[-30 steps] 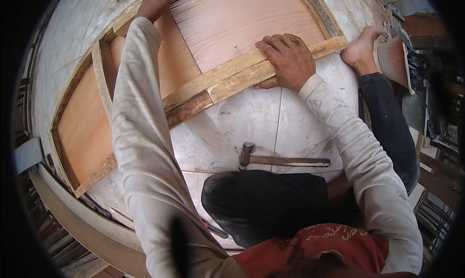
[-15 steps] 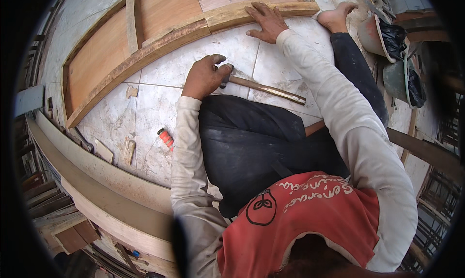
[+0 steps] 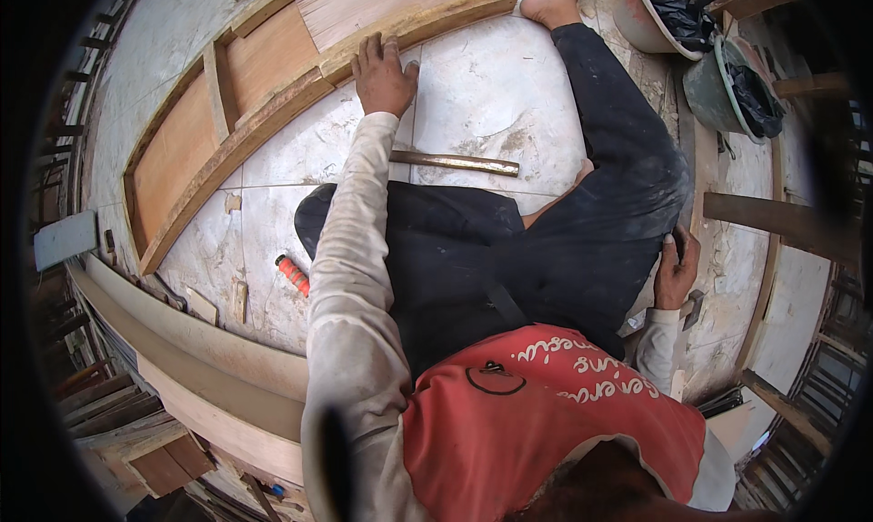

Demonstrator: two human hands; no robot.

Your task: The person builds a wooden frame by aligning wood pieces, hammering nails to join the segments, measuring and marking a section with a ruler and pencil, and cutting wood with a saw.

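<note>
A carpentry workshop: wooden frame [image 3: 455, 17], hammer handle [image 3: 464, 164], stacked planks [image 3: 95, 404].

The floor [image 3: 491, 85] is laid with large, white, glossy tiles, scuffed and smeared with brown dirt, thin joints running between them. At the upper right, a beige round plastic bucket [image 3: 634, 17] sits next to a grey-green round plastic bucket [image 3: 709, 95], each containing crumpled black plastic [image 3: 755, 104]. Along the lower left runs a long brown-topped wooden piece [image 3: 182, 358] with a pale side, near stacked brown wooden lengths [image 3: 95, 396]. Soft, pale light covers the tiles.
</note>
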